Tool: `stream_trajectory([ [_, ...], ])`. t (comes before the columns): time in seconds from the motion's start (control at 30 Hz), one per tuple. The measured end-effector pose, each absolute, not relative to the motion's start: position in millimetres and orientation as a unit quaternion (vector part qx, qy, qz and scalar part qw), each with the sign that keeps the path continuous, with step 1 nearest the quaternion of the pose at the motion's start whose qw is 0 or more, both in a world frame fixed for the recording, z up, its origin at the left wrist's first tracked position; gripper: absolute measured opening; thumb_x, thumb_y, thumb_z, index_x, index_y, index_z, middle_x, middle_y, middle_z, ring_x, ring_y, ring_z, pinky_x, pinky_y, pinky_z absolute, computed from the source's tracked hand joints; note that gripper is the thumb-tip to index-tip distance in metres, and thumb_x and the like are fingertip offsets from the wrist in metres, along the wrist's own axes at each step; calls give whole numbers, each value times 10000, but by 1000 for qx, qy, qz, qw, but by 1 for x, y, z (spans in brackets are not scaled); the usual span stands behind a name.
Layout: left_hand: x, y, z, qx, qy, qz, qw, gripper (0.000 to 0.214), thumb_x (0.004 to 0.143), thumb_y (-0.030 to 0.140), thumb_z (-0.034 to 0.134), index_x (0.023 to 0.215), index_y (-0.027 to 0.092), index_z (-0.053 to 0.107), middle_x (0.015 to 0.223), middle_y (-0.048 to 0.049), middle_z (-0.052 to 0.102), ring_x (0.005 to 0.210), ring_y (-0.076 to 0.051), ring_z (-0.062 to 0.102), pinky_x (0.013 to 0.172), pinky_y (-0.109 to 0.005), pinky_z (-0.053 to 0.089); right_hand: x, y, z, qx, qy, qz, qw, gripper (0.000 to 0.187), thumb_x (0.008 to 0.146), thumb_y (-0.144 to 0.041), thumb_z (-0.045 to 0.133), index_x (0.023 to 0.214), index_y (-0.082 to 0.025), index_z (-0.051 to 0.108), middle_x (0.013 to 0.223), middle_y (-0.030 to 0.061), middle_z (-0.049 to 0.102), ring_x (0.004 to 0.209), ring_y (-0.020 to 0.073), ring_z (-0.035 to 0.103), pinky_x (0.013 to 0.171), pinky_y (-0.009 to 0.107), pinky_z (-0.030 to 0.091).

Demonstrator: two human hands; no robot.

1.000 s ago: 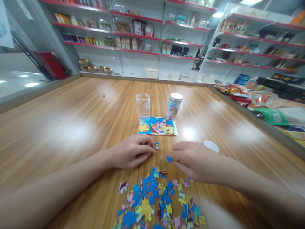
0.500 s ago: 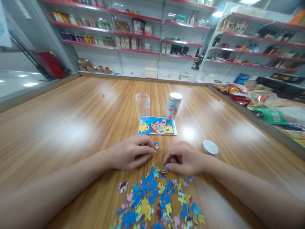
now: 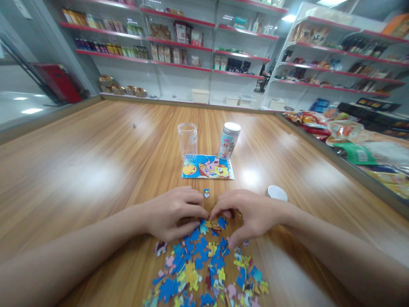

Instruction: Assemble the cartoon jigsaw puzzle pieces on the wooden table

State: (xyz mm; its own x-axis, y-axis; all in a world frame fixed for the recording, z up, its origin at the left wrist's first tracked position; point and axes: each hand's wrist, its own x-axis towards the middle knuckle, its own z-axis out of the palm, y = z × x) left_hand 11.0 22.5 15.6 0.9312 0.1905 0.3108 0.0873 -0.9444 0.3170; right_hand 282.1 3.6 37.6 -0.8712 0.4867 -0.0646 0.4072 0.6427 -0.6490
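My left hand [image 3: 174, 213] rests at the far end of a loose heap of jigsaw puzzle pieces [image 3: 191, 275], its fingers curved, thumb and index finger apart. Facing it, my right hand [image 3: 249, 213] has its thumb spread wide from the bent fingers, over the heap's right side. Both index fingertips nearly meet beside a yellow piece [image 3: 208, 224]; I cannot tell whether they touch it. A blue piece [image 3: 222, 222] lies beneath the right hand. Just beyond the fingers sits a small puzzle piece [image 3: 206, 193] by itself. Farther off lies a cartoon picture card [image 3: 207, 167].
Behind the card stand a clear plastic jar [image 3: 188, 140] and a printed jar with a white lid [image 3: 229, 140]. A silver lid [image 3: 276, 193] lies right of my right hand. Packaged snacks [image 3: 354, 132] line the table's right edge; stocked shelves [image 3: 179, 42] rise beyond.
My right hand has opened, its thumb moving away from the fingers; the blue piece it pinched now lies in the heap. Both hands have shifted slightly nearer the heap.
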Motion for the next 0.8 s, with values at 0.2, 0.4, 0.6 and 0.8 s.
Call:
stream_trajectory([
  [0.2, 12, 22, 16, 969, 72, 170, 163, 231, 908, 180, 526, 1077, 177, 684, 848, -81, 617, 787, -219, 606, 688, -355, 422, 282, 0, 45, -229, -917, 325, 24, 733, 668, -412, 892, 1317, -226, 609, 1050, 43, 624, 909, 204, 580, 801, 320, 459],
  [0.4, 9, 23, 16, 967, 79, 160, 182, 218, 918, 205, 554, 1092, 179, 682, 875, -80, 618, 804, -218, 609, 716, -344, 443, 281, -5, 54, -236, -915, 326, 5, 673, 744, -425, 834, 1331, -204, 590, 1041, 53, 598, 922, 209, 574, 839, 341, 464],
  [0.6, 9, 22, 15, 965, 90, 165, 183, 209, 912, 229, 571, 1080, 182, 686, 917, -86, 607, 836, -214, 597, 753, -337, 471, 274, -35, 64, -286, -931, 223, -31, 1070, 544, -635, 867, 1461, -239, 483, 1065, 68, 530, 916, 261, 514, 775, 378, 446],
  [0.8, 9, 23, 15, 967, 87, 163, 175, 221, 910, 237, 572, 1096, 179, 676, 896, -86, 606, 819, -213, 587, 744, -337, 466, 273, -34, 64, -274, -936, 217, -37, 1054, 607, -543, 881, 1514, -244, 435, 1076, 65, 516, 948, 255, 501, 779, 355, 431],
])
